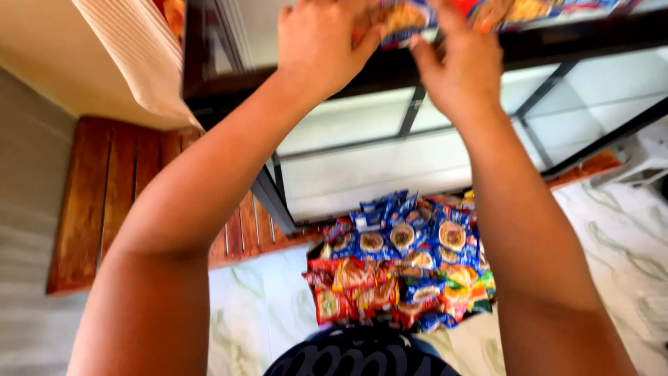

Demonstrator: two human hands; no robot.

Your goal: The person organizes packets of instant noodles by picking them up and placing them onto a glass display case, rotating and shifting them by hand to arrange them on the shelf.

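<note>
Both hands, left (316, 42) and right (459, 66), gripping colourful snack packets (403, 15) on black shelf (417, 66), long axis left-right along shelf edge.

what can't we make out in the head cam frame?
- Packets on the shelf, head view: cut off by the top edge, partly covered by left hand and right hand.
- Fingertip grip: blurred.
- Pile of packets on the floor: right side hidden by the right forearm; container unclear.

The top edge cuts off the packets (403, 17) and both hands' fingertips (445, 8).
</note>
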